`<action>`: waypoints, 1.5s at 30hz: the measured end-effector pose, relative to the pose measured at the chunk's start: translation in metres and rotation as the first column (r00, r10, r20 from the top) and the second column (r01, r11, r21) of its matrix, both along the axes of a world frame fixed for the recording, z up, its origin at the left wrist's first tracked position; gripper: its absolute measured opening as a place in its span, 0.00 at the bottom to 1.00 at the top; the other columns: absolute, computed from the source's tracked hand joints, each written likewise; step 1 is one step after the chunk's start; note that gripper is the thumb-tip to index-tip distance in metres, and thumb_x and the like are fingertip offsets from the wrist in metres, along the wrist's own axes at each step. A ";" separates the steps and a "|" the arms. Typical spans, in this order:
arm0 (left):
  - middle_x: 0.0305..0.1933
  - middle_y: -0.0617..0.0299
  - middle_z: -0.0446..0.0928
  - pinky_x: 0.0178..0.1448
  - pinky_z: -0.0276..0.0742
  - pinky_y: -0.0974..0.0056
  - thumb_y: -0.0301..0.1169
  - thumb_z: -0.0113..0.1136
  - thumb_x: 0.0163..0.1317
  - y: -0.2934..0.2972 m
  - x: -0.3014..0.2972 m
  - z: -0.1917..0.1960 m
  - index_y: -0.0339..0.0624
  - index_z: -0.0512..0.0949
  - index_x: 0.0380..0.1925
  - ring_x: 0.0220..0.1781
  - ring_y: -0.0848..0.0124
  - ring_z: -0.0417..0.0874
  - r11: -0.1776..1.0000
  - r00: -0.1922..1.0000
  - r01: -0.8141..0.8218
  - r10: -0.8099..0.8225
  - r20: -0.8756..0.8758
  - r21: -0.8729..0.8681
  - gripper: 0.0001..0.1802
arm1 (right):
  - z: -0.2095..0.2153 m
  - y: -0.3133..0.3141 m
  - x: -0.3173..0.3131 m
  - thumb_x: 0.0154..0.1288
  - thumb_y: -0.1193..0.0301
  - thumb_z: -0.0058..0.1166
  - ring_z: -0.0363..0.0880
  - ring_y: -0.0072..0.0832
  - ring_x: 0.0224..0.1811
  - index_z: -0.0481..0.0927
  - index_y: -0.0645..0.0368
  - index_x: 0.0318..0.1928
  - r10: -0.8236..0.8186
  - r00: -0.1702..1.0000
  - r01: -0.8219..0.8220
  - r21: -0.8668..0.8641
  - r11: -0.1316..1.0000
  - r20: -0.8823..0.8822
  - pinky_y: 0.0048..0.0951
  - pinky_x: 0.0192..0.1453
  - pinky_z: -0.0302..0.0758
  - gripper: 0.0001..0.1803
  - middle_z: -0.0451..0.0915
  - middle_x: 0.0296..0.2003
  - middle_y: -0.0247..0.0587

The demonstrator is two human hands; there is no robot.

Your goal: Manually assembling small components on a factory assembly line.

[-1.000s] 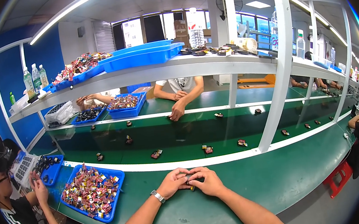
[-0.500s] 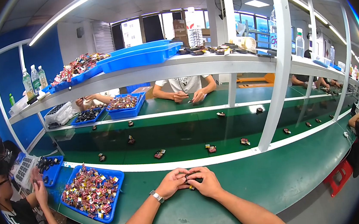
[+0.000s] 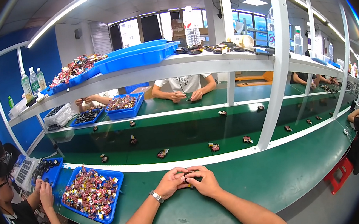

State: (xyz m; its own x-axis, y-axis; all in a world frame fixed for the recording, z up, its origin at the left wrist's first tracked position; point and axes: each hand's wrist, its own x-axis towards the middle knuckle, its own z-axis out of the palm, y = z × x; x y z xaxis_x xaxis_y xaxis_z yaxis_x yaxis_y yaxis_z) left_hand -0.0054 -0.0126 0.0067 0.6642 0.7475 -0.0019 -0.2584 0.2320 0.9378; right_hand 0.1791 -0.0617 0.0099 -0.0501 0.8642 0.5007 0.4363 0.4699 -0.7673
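Note:
Above the green tabletop (image 3: pixel 238 180), my left hand (image 3: pixel 171 183) and my right hand (image 3: pixel 204 181) meet around a small black plastic part (image 3: pixel 188 175). Both sets of fingers are closed on it, and a yellow bit shows at its lower side. Fingers cover most of the part, so its exact kind cannot be made out. To the left of my hands stands a blue tray (image 3: pixel 120 176) heaped with small red circuit pieces (image 3: pixel 90 192) bearing white and yellow tags.
Beyond a white rail (image 3: pixel 184 162), a green conveyor belt (image 3: pixel 185 128) carries several small assemblies (image 3: pixel 162 153). A white post (image 3: pixel 272 68) and a loaded shelf (image 3: pixel 150 74) rise ahead. Co-workers sit at left, opposite and far right. A red stool (image 3: pixel 340 176) stands at right.
The assemblies on the belt have shifted slightly right. The co-worker at left has brought both hands together near a blue tray. My fingers have moved slightly, covering more of the black part.

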 end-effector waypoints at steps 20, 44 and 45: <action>0.59 0.55 0.75 0.63 0.78 0.58 0.26 0.56 0.69 0.001 -0.004 -0.001 0.42 0.69 0.52 0.59 0.67 0.78 1.000 0.997 0.000 0.002 0.082 -0.030 0.14 | 0.005 -0.004 -0.001 0.55 0.75 0.64 0.75 0.38 0.56 0.87 0.54 0.39 -0.046 0.994 0.025 0.201 0.979 0.101 0.35 0.59 0.75 0.09 0.80 0.52 0.38; 0.53 0.56 0.78 0.57 0.82 0.63 0.23 0.48 0.72 -0.001 0.003 -0.001 0.39 0.69 0.55 0.54 0.71 0.80 0.993 0.993 -0.118 0.118 0.009 -0.015 0.13 | 0.012 0.000 -0.008 0.50 0.78 0.67 0.77 0.32 0.37 0.84 0.55 0.36 -0.207 0.946 0.087 0.419 0.904 0.249 0.32 0.38 0.77 0.11 0.78 0.35 0.34; 0.53 0.56 0.78 0.57 0.82 0.63 0.23 0.48 0.72 -0.001 0.004 -0.001 0.39 0.69 0.55 0.54 0.71 0.80 0.992 0.993 -0.120 0.121 0.014 -0.025 0.13 | 0.013 -0.002 -0.008 0.49 0.78 0.67 0.77 0.32 0.36 0.84 0.55 0.36 -0.213 0.945 0.093 0.419 0.903 0.248 0.32 0.38 0.77 0.11 0.78 0.34 0.34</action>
